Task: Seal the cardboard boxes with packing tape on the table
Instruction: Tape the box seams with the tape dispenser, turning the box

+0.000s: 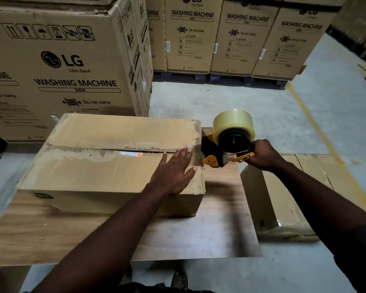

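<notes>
A brown cardboard box [89, 166] lies on the wooden table [199, 233], its top flaps closed with a torn seam running left to right. My left hand [173, 168] rests flat on the top near the right end of the seam, fingers spread. My right hand [264, 155] grips the handle of a yellow-and-black tape dispenser [222, 153] carrying a roll of clear tape [232, 123]. The dispenser sits just off the box's right edge, level with the seam.
Another cardboard box [287, 199] with tape on it stands on the floor to the right of the table. Large washing machine cartons [57, 66] rise behind the table and along the back [237, 37]. A yellow line [317, 127] crosses the concrete floor.
</notes>
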Tool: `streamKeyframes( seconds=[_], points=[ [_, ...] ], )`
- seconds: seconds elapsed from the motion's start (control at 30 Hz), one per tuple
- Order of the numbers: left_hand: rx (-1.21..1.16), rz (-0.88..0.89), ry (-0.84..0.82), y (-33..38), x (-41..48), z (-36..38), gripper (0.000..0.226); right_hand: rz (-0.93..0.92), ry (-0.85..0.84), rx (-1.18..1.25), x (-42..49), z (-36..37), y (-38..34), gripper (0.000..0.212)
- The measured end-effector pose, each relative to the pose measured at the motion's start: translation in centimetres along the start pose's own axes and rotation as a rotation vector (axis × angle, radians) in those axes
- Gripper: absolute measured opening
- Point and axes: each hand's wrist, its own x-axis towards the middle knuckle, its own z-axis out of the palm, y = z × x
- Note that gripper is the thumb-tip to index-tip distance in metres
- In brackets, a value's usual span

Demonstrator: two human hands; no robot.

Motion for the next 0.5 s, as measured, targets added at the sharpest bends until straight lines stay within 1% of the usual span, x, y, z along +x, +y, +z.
streamKeyframes(
  seconds=[0.1, 0.27, 0.43, 0.5],
  points=[
    [0.008, 0.001, 0.001, 0.0, -0.1, -0.1, 0.067, -0.009, -0.02, -0.073, 0.1, -0.6, 0.9, 0.049],
    [0.0, 0.009, 0.009, -0.2, 0.0, 0.1, 0.067, -0.027, -0.118, -0.242, 0.5, -0.9, 2.4, 0.046],
    [0.002, 0.003, 0.006, -0.1, 0.2, 0.3, 0.067, -0.072, -0.146, -0.289, 0.6, 0.3, 2.3, 0.049],
    [0.002, 0.0, 0.01, 0.0, 0.2, 0.2, 0.066, -0.069, -0.167, -0.278, 1.3, 1.3, 1.8, 0.042]
  ],
)
